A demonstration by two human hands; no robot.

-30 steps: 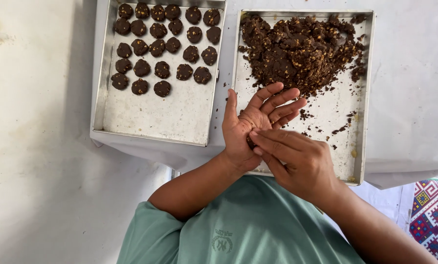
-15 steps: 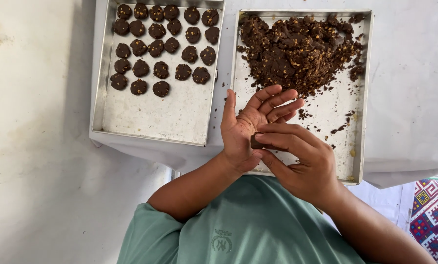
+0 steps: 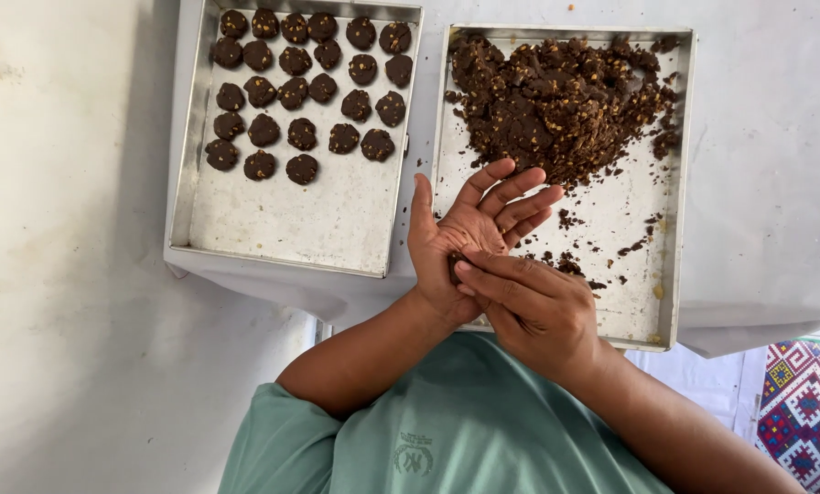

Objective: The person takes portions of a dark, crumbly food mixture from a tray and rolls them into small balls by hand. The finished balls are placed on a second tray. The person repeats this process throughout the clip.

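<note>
My left hand [image 3: 469, 229] is held palm up with its fingers spread, over the near edge of the right tray [image 3: 680, 183]. The fingers of my right hand [image 3: 529, 306] lie flat across that palm. Between them a small dark piece of chocolate dough [image 3: 453, 266] is pressed, and only a sliver of it shows. Just beyond my fingertips, a heap of crumbly brown dough with pale nut bits [image 3: 556, 101] fills the far half of the right tray. The left tray [image 3: 337, 215] holds several flattened round dough pieces [image 3: 302, 91] in rows at its far end.
Both metal trays sit side by side on a table under a white cloth [image 3: 767, 247]. Loose crumbs [image 3: 611, 247] are scattered on the right tray's bare near half. A pale floor [image 3: 62, 274] lies to the left, and a patterned mat [image 3: 808, 412] at the bottom right.
My right hand's fingers have slid a little across the left palm over the dough piece. The left fingers have shifted slightly. The trays and the heap are unchanged.
</note>
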